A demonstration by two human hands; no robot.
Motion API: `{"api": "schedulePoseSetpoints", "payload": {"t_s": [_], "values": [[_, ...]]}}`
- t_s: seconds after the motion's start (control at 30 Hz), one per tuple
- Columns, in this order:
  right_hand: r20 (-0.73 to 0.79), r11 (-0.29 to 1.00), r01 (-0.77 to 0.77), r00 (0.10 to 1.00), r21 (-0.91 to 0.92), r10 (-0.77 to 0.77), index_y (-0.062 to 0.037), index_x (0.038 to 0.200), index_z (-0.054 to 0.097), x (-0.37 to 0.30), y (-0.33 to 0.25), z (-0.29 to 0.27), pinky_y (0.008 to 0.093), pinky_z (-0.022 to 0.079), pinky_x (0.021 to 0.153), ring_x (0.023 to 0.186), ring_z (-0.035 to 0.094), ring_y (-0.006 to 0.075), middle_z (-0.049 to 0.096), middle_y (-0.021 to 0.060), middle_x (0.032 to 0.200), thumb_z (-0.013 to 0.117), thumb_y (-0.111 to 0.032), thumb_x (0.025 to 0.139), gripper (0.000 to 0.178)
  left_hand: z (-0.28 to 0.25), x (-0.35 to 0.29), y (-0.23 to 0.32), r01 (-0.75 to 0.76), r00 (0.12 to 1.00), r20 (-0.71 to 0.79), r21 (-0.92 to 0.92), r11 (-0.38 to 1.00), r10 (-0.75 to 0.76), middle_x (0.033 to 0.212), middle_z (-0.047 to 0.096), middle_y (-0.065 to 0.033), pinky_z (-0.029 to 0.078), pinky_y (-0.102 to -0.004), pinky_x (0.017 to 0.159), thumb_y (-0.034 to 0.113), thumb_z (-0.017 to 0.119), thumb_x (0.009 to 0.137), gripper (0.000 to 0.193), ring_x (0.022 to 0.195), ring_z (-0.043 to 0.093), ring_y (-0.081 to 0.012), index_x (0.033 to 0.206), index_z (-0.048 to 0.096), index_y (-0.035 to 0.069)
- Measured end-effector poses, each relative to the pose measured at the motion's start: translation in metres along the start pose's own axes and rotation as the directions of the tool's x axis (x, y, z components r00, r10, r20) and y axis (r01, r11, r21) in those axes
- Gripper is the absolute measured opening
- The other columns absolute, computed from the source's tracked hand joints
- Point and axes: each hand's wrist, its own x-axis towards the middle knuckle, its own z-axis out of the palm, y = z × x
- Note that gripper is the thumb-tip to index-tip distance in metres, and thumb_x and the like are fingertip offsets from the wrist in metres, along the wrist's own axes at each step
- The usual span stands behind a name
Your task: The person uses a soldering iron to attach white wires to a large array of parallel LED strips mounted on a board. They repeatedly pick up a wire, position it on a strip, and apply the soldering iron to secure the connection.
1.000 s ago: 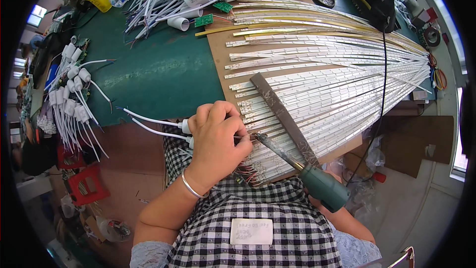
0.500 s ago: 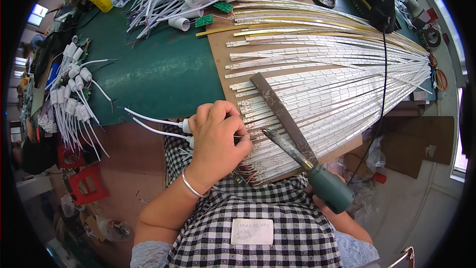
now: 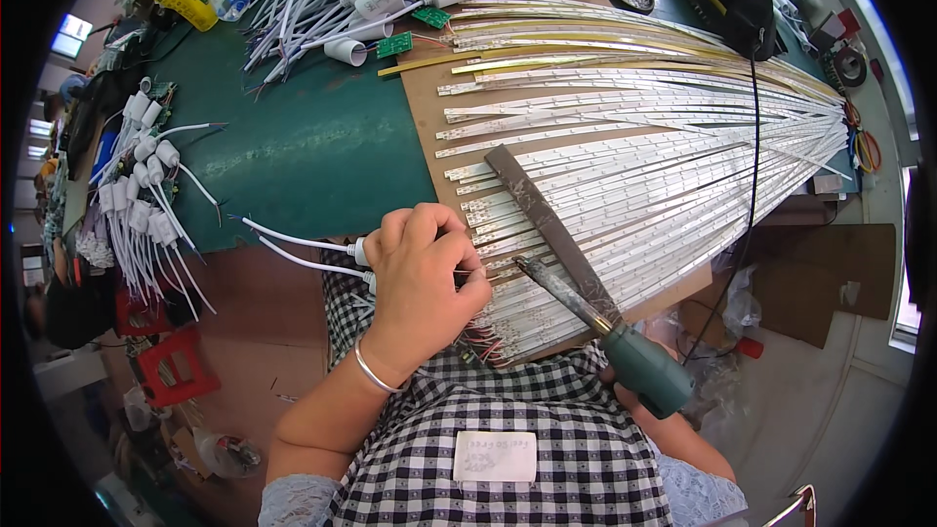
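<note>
My left hand [image 3: 420,278] is closed at the left ends of a fan of LED strips [image 3: 595,171]. Thumb and forefinger pinch by the strip ends, and the wire ends there are mostly hidden. Two white end caps with cords [image 3: 359,254] come out from behind this hand, their cords reaching left. My right hand [image 3: 625,393], largely hidden, is wrapped round the green handle of a soldering iron [image 3: 652,371]. The iron's dark tip hovers over or touches the strips just right of my left fingertips; which, I cannot tell. A flat dark bar [image 3: 551,229] lies slantwise across the strips.
A brown board [image 3: 420,107] carries the strips on the green tabletop [image 3: 303,146]. Corded white caps [image 3: 146,176] are heaped at the left, and a bigger pile of cords [image 3: 312,20] lies at the back. A black cable [image 3: 755,156] hangs across the strips. A red stool [image 3: 176,368] stands below.
The view has shifted slightly. My left hand has drawn back a touch to the left, still pinching. The soldering iron's tip stays at nearly the same spot by the strip ends.
</note>
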Motion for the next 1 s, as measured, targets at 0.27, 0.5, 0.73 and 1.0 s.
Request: {"api": "schedulePoseSetpoints", "payload": {"t_s": [0.27,0.5,0.73,1.0], "values": [[0.03,0.995,0.053,0.998,-0.085,-0.051,0.0021,0.114,0.058,0.003,0.0,-0.003,0.03,0.051,0.083,0.095,0.064,0.0224,0.064,0.0114,0.105,0.064,-0.007,0.085,0.031,-0.001,-0.001,0.001,-0.007,1.0,-0.001,0.022,1.0,0.007,0.101,0.052,0.0004,0.028,-0.0409,0.085,0.009,0.069,0.062,0.014,0.102,0.043,-0.0258,0.067,0.057,0.014],[0.027,0.992,0.061,0.998,-0.11,-0.058,0.0023,0.114,0.057,0.007,-0.006,-0.002,0.029,0.051,0.083,0.094,0.065,0.0209,0.064,0.0108,0.105,0.063,-0.008,0.086,0.03,0.0,-0.004,-0.002,0.003,1.0,-0.016,-0.041,0.999,-0.003,0.101,0.055,0.0012,0.028,-0.0406,0.087,0.01,0.071,0.064,0.013,0.103,0.044,-0.0245,0.068,0.059,0.014],[0.041,0.984,0.093,0.995,-0.155,-0.088,0.0012,0.115,0.057,0.005,-0.003,-0.004,0.0296,0.05,0.083,0.094,0.064,0.0217,0.064,0.0108,0.104,0.063,-0.011,0.087,0.031,-0.001,-0.003,-0.003,-0.016,1.0,-0.013,-0.043,0.999,0.015,0.1,0.056,0.0017,0.028,-0.0397,0.088,0.01,0.071,0.064,0.012,0.101,0.045,-0.0234,0.067,0.06,0.014],[0.009,0.997,0.069,0.998,0.03,-0.069,0.0001,0.112,0.059,0.005,-0.009,0.001,0.0309,0.05,0.082,0.093,0.064,0.0242,0.064,0.0108,0.103,0.068,-0.011,0.082,0.033,0.001,0.0,-0.003,-0.019,1.0,-0.024,-0.03,0.999,0.019,0.096,0.054,0.0028,0.027,-0.0408,0.086,0.011,0.07,0.064,0.012,0.099,0.044,-0.023,0.066,0.059,0.014]]}}
